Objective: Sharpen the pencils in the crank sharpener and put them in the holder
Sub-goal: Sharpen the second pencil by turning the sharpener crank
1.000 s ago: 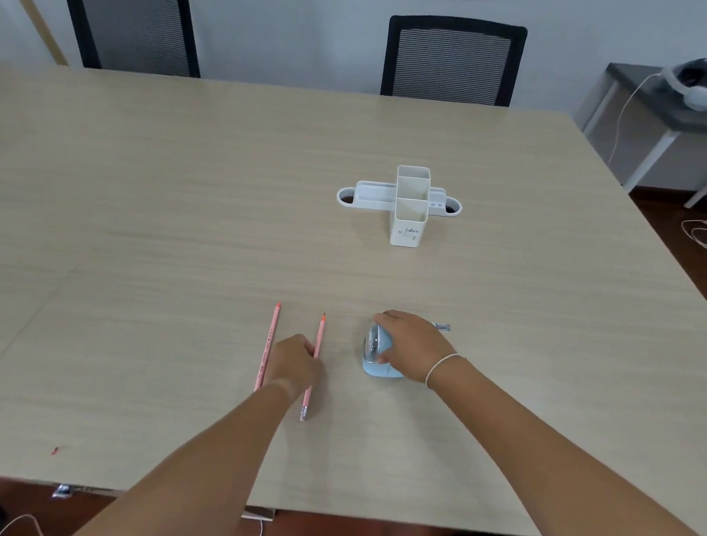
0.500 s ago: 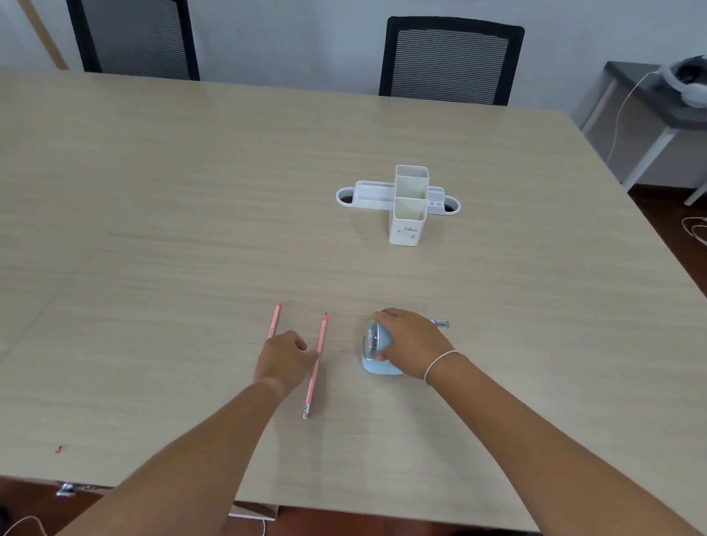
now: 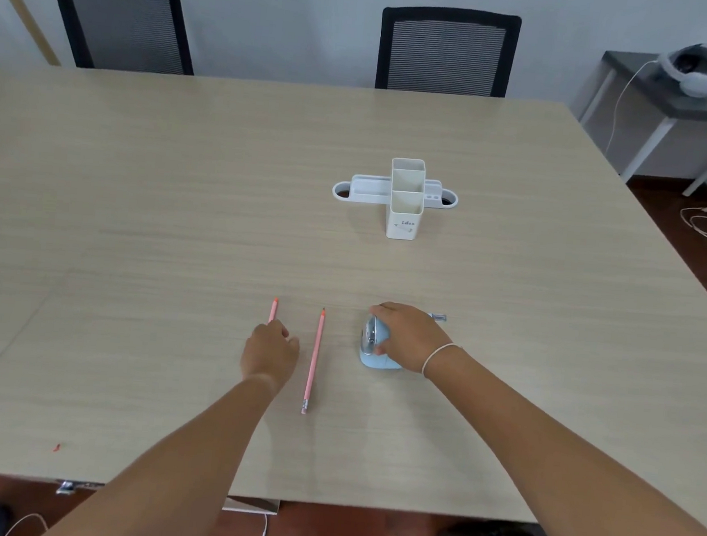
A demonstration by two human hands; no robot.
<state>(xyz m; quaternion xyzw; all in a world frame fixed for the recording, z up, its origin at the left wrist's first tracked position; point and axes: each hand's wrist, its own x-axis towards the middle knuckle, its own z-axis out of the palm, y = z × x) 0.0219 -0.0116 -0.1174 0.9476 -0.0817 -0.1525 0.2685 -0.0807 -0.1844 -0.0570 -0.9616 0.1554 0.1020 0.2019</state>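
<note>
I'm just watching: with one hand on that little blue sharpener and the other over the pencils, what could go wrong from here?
1. The left hand covers most of the left pencil; a clumsy pinch might roll it toward the right pencil, which lies loose close by.
2. The right hand only rests on the blue sharpener; if that grip is light, it could slide when a pencil is pushed in.
3. The white holder stands far off and looks empty, so a careless reach might tip it.

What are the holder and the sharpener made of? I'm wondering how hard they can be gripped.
The holder looks like white moulded plastic with a smooth, matte surface and rounded edges. The sharpener looks like pale blue plastic with a shiny, metal-like front plate; the right hand covers most of it.
</note>
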